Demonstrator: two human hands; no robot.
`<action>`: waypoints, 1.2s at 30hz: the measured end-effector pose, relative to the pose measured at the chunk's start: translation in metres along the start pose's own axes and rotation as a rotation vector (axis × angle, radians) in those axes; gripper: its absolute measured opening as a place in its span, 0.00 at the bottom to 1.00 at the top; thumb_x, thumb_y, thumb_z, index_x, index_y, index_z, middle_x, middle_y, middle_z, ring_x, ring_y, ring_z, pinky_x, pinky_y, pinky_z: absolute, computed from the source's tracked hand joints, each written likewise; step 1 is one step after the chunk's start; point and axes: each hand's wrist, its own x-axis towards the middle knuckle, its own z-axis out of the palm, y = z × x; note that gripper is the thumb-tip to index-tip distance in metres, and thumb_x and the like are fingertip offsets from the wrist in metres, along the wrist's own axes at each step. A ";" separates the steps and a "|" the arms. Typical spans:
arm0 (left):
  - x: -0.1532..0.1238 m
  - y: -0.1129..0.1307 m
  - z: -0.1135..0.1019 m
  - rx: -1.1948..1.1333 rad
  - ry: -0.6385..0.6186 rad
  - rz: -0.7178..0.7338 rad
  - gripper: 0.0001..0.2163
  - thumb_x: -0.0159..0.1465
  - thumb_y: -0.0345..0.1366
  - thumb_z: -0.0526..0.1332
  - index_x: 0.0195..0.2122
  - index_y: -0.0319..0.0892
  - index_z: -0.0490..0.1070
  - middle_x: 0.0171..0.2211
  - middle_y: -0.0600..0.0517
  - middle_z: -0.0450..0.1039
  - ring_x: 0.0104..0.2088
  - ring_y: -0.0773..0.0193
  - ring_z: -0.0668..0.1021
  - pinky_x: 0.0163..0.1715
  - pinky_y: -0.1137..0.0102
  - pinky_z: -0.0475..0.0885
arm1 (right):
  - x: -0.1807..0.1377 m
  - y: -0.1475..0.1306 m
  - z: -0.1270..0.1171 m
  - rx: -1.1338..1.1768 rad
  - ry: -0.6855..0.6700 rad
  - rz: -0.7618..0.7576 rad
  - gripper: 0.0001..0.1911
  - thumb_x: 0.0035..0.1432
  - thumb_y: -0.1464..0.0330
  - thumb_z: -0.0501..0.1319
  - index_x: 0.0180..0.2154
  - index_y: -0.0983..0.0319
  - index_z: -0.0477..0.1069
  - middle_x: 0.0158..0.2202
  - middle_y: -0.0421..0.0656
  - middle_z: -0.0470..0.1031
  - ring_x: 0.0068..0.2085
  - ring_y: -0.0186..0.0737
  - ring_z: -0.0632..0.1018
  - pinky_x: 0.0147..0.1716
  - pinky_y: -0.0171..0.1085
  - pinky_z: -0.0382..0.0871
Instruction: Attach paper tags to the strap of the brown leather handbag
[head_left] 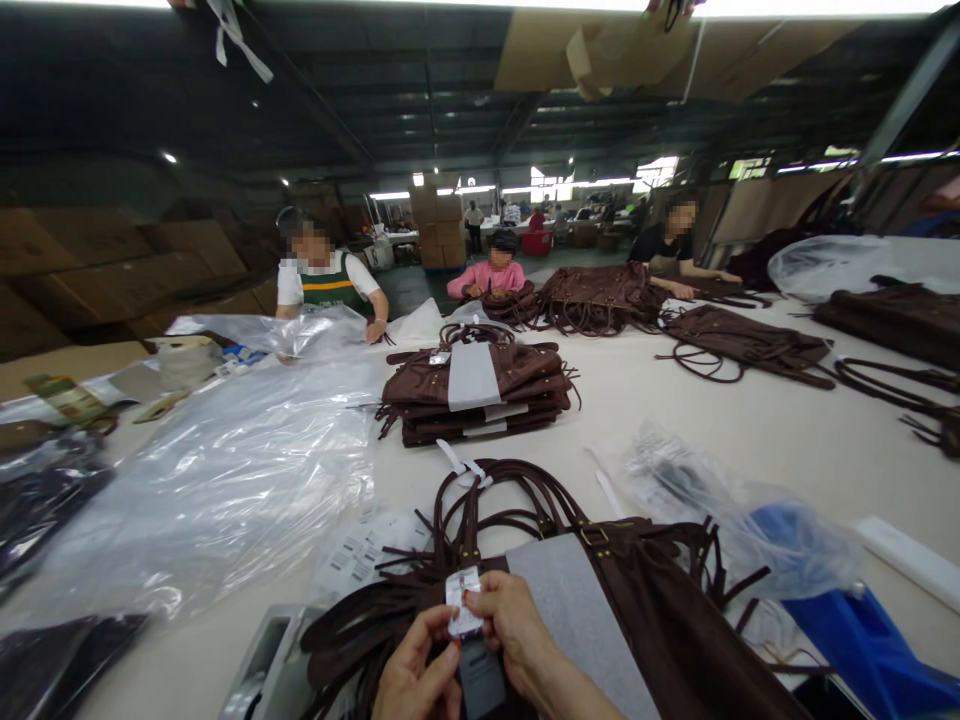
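Note:
A dark brown handbag (660,590) lies in front of me, with looped handles, fringe and a grey-white paper band (574,590) across it. Above its left part, my left hand (424,665) and my right hand (517,625) pinch a small white tag (463,592) from both sides. Printing on the tag is too small to read. Just below the tag is a dark grey tag-like piece (481,675), its lower end cut off by the frame. A white plastic strip (474,472) is looped at the handles.
Clear plastic sheets (247,470) cover the table's left. A stack of brown bags (480,385) stands ahead. Barcode stickers (360,550), a grey dispenser (270,660) and a blue tool (862,630) lie nearby. Three co-workers sit or stand across the table, among more bags (604,295).

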 end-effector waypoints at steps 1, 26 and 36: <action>0.000 0.001 0.001 -0.012 0.002 -0.012 0.22 0.47 0.49 0.63 0.39 0.42 0.64 0.41 0.45 0.68 0.10 0.78 0.65 0.10 0.79 0.50 | 0.001 -0.002 0.001 -0.011 0.003 -0.008 0.04 0.34 0.70 0.56 0.19 0.64 0.62 0.11 0.33 0.57 0.13 0.24 0.54 0.13 0.28 0.37; -0.005 0.018 0.006 -0.285 0.054 -0.195 0.30 0.46 0.47 0.64 0.48 0.37 0.65 0.16 0.50 0.68 0.19 0.69 0.68 0.18 0.77 0.55 | 0.000 -0.007 0.007 -0.296 -0.123 -0.060 0.12 0.53 0.61 0.51 0.25 0.62 0.63 0.13 0.33 0.57 0.11 0.26 0.56 0.10 0.28 0.43; 0.011 0.033 0.008 -0.170 0.245 -0.017 0.20 0.45 0.47 0.65 0.31 0.33 0.75 0.30 0.46 0.72 0.29 0.65 0.70 0.30 0.71 0.65 | -0.004 0.010 0.007 -0.303 0.108 -0.431 0.12 0.56 0.60 0.48 0.31 0.62 0.61 0.17 0.36 0.63 0.21 0.32 0.66 0.23 0.31 0.59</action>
